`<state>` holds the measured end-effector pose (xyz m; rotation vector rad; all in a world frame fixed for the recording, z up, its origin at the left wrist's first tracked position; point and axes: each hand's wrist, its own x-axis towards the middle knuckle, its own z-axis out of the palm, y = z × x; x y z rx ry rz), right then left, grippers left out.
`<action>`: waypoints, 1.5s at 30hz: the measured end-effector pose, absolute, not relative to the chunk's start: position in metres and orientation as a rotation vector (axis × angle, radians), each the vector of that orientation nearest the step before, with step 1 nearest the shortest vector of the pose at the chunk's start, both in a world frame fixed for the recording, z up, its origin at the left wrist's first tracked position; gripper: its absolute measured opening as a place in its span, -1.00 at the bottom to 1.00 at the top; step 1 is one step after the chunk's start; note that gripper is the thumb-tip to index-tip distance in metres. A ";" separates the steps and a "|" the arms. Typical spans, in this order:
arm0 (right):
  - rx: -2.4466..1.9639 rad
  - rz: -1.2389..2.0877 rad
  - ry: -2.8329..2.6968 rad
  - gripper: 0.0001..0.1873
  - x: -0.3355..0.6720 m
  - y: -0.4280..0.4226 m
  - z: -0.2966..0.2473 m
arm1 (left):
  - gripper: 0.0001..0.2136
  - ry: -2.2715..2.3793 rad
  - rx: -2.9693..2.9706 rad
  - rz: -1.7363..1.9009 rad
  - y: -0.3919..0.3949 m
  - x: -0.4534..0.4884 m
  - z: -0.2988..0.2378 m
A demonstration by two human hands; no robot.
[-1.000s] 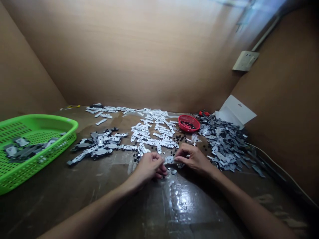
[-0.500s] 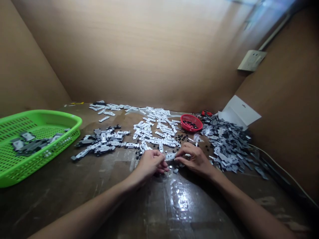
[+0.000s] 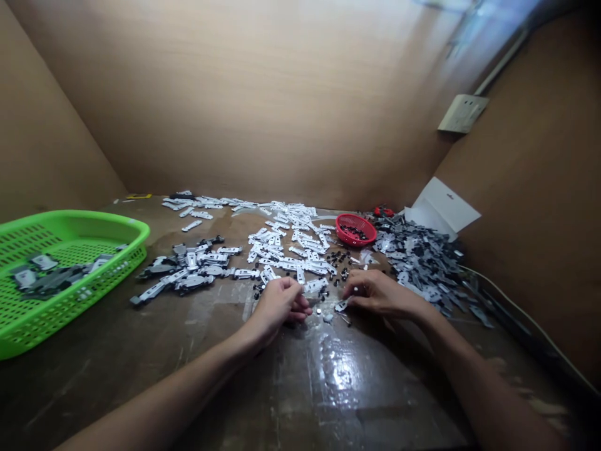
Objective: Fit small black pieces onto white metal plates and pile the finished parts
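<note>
My left hand (image 3: 280,307) is low over the table with its fingers curled together. Whatever may be between those fingertips is hidden. Just beyond them lies a white toy race car body (image 3: 315,286) with black wheels at its end. To the right, my right hand (image 3: 381,293) pinches a small grey plastic part (image 3: 342,305) between thumb and fingers. Between the hands, a small round white piece (image 3: 318,311) and a pale grey bit (image 3: 327,318) rest on the table. Loose black wheels (image 3: 345,274) are scattered beyond my right hand.
A green basket (image 3: 141,247) with grey car pieces stands left. Assembled cars (image 3: 192,266) are heaped beside it, white car bodies (image 3: 272,247) spread behind. A red basket (image 3: 355,243) holds black wheels. Grey parts (image 3: 425,257) pile at right, near a white card (image 3: 444,207).
My right hand has moved right, away from the white car body, and is now at a small grey part. My left hand has barely moved. The view has shifted slightly.
</note>
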<state>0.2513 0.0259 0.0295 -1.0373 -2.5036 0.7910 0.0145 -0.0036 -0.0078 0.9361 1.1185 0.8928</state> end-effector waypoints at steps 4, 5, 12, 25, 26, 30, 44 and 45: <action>-1.046 0.738 -2.598 -0.83 0.260 0.030 0.027 | -0.84 1.110 0.947 0.880 -0.004 0.015 -0.008; -1.048 0.721 -2.605 -0.85 0.261 0.030 0.027 | -0.84 1.114 0.952 0.876 -0.004 0.015 -0.007; -1.059 0.656 -2.514 -0.85 0.256 0.031 0.025 | -0.84 1.080 1.054 0.739 -0.007 0.014 -0.001; -0.952 0.480 -2.423 -0.89 0.229 0.029 0.002 | -0.88 1.039 1.210 0.567 -0.013 0.015 -0.010; -0.963 0.504 -2.391 -0.90 0.230 0.029 0.005 | -0.87 1.052 1.196 0.570 -0.012 0.015 -0.010; -1.008 0.588 -2.239 -0.92 0.229 0.019 0.020 | -0.83 1.085 1.140 0.581 -0.009 0.015 -0.008; -0.953 0.283 -2.462 -0.91 0.194 -0.016 0.021 | -0.84 1.076 1.085 0.669 -0.008 0.015 -0.013; -0.945 0.277 -2.470 -0.90 0.194 -0.016 0.021 | -0.85 1.071 1.089 0.674 -0.008 0.015 -0.013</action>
